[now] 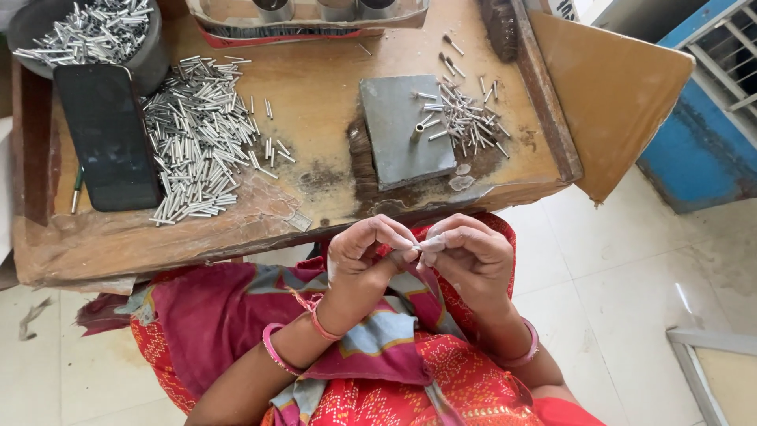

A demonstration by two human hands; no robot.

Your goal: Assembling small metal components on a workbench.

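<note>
While both hands meet just off the worktop's (315,87) near edge, the left hand (363,252) and right hand (465,252) pinch one small metal tube (418,247) between their fingertips. Judging by the piles, most work remains: a large heap of tubes (197,134) lies at the left, a smaller scatter (465,118) beside the grey block (402,130) at the right.

Hands pinch small tube over lap

L hand (364,251) & R hand (467,251) meet fingertip to fingertip, pinching a small metal tube (418,246). Wooden bench (315,87) above w/ loose tube pile (197,138), grey block (404,130), black phone (108,136).
</note>
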